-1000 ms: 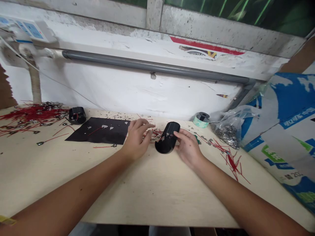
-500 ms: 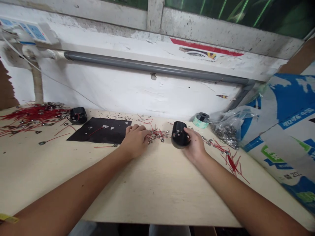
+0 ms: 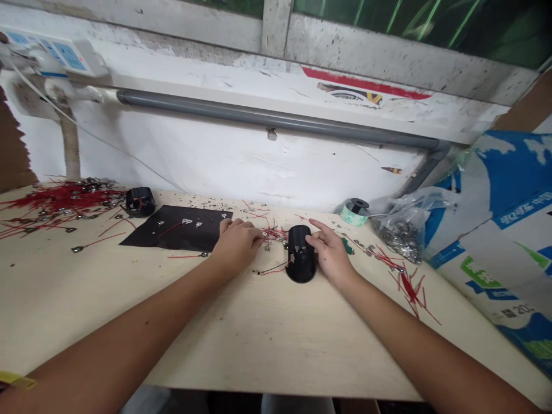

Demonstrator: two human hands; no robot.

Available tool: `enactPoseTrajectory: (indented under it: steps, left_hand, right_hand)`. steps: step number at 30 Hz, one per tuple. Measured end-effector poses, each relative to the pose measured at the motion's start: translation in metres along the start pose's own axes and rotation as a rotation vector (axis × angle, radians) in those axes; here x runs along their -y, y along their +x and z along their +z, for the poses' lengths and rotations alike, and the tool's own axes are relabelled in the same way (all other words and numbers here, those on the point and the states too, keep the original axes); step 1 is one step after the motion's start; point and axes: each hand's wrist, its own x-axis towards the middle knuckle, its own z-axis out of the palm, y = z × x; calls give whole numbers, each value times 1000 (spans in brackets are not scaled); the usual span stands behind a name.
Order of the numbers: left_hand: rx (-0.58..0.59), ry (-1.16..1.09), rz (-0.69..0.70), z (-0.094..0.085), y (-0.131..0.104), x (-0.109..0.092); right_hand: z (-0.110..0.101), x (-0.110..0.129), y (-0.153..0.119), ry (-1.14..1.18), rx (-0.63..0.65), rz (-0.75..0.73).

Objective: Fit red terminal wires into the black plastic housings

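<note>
A glossy black rounded plastic housing [image 3: 301, 256] rests on the light tabletop, with a thin red and a thin black wire trailing left from it. My right hand [image 3: 331, 251] is at its right side, index finger stretched out and thumb against its upper edge. My left hand [image 3: 238, 244] is by the right edge of a black sheet [image 3: 142, 233], fingers curled down and closed. What its fingertips hold, if anything, is hidden. Just beyond them lies a small pile of red wires with metal tabs [image 3: 276, 234]. Several small metal pieces sit on the black sheet.
At left is a heap of red wired tabs [image 3: 73, 198] with a second black housing [image 3: 140, 202]. Behind my right hand stand a tape roll [image 3: 354, 211] and a plastic bag of metal parts [image 3: 401, 233]. A blue-white carton [image 3: 495, 241] borders the right side.
The black housing has come left and nearer to me, turned so its wires show, and is down on the table. My right hand's fingers have spread. My left hand has barely moved.
</note>
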Motion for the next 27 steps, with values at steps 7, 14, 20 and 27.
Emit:
enactPoseTrajectory:
  steps: [7,14,20,27]
  left_hand:
    - [-107,-60,10,0,1,-1]
    - [-198,-133,30,5,3,5]
    - [-197,-164,-53,1,2,-3]
    - [-187,-265,-115,-5,0,-10]
  right_hand:
    - [-2,-6,-3,-210,106,18]
    - [-5,-8,-1,-282,83,-72]
    - [-6,-9,0,-405,51,-108]
    - [-6,-10,-1,-418,46,-110]
